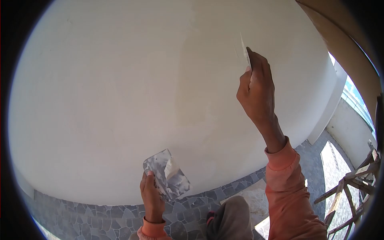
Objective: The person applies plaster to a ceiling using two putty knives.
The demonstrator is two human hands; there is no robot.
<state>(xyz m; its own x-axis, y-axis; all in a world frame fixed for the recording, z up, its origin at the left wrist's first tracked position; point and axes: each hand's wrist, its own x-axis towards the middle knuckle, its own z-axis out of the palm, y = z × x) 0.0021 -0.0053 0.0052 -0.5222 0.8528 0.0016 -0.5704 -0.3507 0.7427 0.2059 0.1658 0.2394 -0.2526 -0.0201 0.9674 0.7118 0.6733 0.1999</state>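
My right hand [256,90] is raised against the white wall [108,92] and grips a thin putty blade [245,50], its edge pressed to the wall near the upper middle. Lower down, my left hand [152,198] holds a flat metal plate [167,174] smeared with white and grey putty, tilted toward me and apart from the wall. Both arms wear salmon-pink sleeves [288,188]. A slightly darker, damp-looking patch [192,80] shows on the wall left of the blade.
A grey stone-pattern tiled floor [100,218] runs along the wall's base. My knee in grey trousers [234,216] is below. A wooden trestle or ladder [352,188] stands at the right, beside a bright balcony opening [352,100].
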